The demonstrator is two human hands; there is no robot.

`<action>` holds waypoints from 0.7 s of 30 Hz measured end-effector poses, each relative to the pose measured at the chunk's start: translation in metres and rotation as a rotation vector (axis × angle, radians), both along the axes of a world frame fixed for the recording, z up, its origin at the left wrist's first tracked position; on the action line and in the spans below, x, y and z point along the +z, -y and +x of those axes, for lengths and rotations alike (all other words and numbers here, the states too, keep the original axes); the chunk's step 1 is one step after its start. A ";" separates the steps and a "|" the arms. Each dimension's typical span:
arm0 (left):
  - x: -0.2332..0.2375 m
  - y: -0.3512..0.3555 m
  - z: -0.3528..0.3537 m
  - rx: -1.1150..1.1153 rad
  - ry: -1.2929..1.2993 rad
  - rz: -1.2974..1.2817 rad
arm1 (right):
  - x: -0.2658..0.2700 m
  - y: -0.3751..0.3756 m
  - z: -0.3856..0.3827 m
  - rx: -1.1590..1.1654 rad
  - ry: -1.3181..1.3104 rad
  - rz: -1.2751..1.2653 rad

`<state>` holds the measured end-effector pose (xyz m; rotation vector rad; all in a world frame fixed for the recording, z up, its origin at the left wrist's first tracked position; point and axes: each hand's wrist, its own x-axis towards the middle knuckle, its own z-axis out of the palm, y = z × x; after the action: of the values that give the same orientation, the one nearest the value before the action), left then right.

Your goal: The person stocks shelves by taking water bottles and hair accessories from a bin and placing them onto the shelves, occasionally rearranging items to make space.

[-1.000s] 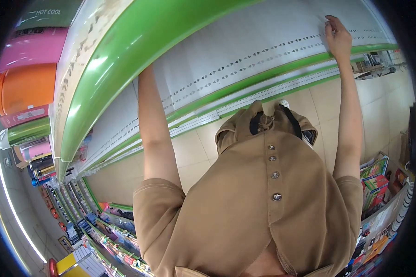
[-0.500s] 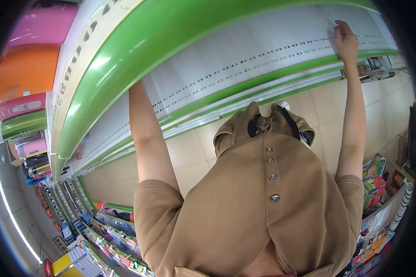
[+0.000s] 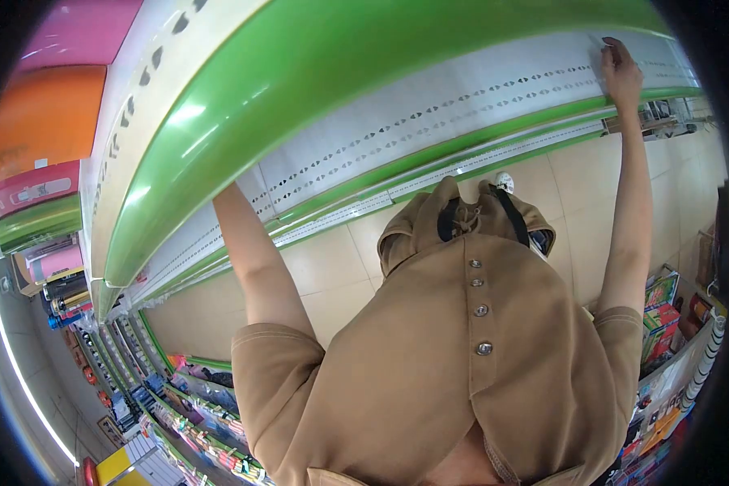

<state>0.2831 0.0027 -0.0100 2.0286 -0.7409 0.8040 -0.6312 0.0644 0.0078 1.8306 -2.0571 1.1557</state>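
White perforated shelf [image 3: 478, 78]: located in front of the person, below a higher shelf [image 3: 340, 61] with a broad, glossy green rim; two rows of small dark holes run along it near its green front edge [image 3: 449, 147]. Right hand [image 3: 621, 74]: over the white shelf, toward its right end, wrist crossing above the front edge, fingers bent inward. Its grip appears narrow; whether the fingertips hold anything small or press on the surface cannot be told. Left hand: hidden behind the higher shelf's green rim, with only the left forearm [image 3: 249, 243] visible passing beneath, toward the left part of the white shelf; the state of that grip cannot be determined. Higher shelf, beyond its left corner: an orange container [image 3: 44, 121] stands between pink items, with a shiny green one [image 3: 40, 223] next in line. Below the white shelf's front edge, pale floor tiles [image 3: 591, 190] are visible. Colourful boxes [image 3: 660, 328] stand at the right, near the right sleeve [image 3: 620, 348].
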 end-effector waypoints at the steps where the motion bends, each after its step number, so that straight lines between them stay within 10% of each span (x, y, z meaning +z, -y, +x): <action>1: 0.006 -0.011 -0.012 -0.037 -0.034 -0.002 | 0.000 0.001 0.000 0.001 -0.001 0.000; 16: 0.084 -0.063 -0.234 -0.554 -0.544 0.002 | -0.001 0.002 -0.006 -0.056 -0.136 0.039; 18: 0.103 -0.066 -0.233 -1.131 -0.625 -0.190 | -0.003 0.004 -0.009 0.038 -0.046 0.001; 19: 0.093 -0.061 -0.250 -0.822 -0.418 -0.104 | -0.005 0.004 -0.011 0.033 -0.043 0.007; 21: 0.064 -0.046 -0.181 -0.897 -0.525 -0.195 | -0.003 0.002 -0.006 0.000 -0.012 0.019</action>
<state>0.1021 0.0487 0.0542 1.3955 -1.0656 -0.1664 -0.6371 0.0621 0.0053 1.8418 -2.0688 1.1264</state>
